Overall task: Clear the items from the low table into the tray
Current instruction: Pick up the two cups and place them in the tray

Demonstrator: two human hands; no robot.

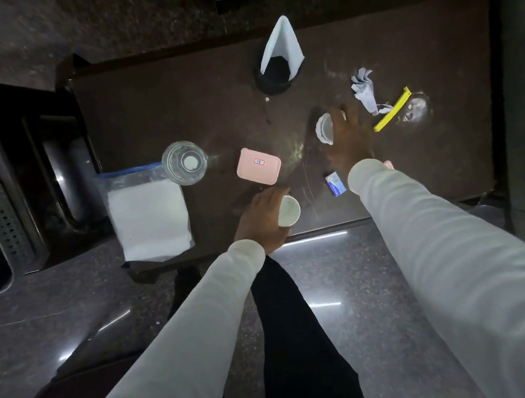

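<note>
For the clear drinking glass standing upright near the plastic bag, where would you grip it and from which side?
Grip the clear drinking glass round its side wall, below the rim, coming in level from the near table edge. It stands upright with its mouth open, so a side wrap probably keeps it level. The zip-top plastic bag crowds its left, and the left hand already holds a small white cup.

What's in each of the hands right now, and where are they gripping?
Left hand holds a white paper cup round its side wall. Right hand wraps a second white cup by its side.
</note>
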